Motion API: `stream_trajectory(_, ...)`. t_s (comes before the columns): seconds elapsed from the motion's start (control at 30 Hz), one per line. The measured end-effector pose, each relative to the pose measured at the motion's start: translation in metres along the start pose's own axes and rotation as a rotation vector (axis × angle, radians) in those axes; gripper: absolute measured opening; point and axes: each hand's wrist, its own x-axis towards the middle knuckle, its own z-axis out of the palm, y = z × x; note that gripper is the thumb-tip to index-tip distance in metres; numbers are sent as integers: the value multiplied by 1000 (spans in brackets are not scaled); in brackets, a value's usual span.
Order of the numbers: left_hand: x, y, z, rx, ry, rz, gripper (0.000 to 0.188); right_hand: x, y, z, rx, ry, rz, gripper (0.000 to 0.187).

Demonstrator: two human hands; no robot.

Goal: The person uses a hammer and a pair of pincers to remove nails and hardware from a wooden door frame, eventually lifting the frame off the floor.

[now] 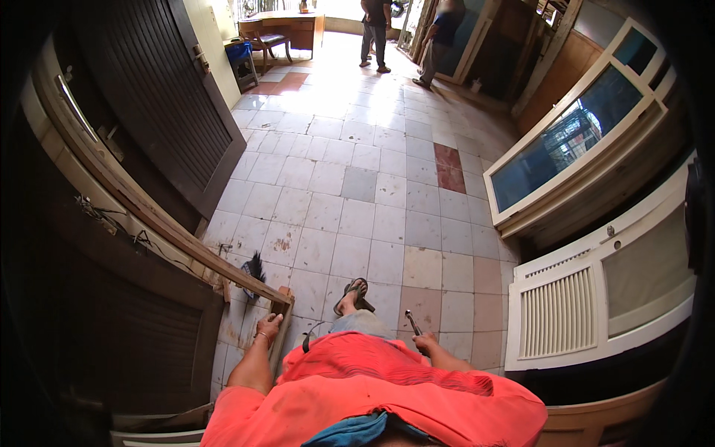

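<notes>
My left hand is closed at the corner end of a long wooden frame, its fingers wrapped on the inner side; part of the grip is hidden. From that corner a shorter wooden piece runs back beside my leg. Low at my right side, my right hand grips a hammer by its handle, the small metal head pointing forward, touching nothing. One sandalled foot shows ahead of my red shirt.
Dark doors line the left, with a black-bristled brush on the tiled floor near the frame. White-framed glass and a louvred white door stand right. Two people stand far ahead near a desk.
</notes>
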Motion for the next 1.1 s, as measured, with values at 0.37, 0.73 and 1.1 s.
stream_trajectory(0.37, -9, -104, 30, 78, -31, -256, 43, -29, 11, -41, -163, -35, 129, 45)
stream_trajectory(0.73, -48, -58, 48, 309, -55, -117, 49, -12, -2, -42, -233, -43, -227, 49)
stream_trajectory(1.1, -61, -43, 82, 147, 12, 40, 55, -2, 99, 31, 9, -248, 207, 49)
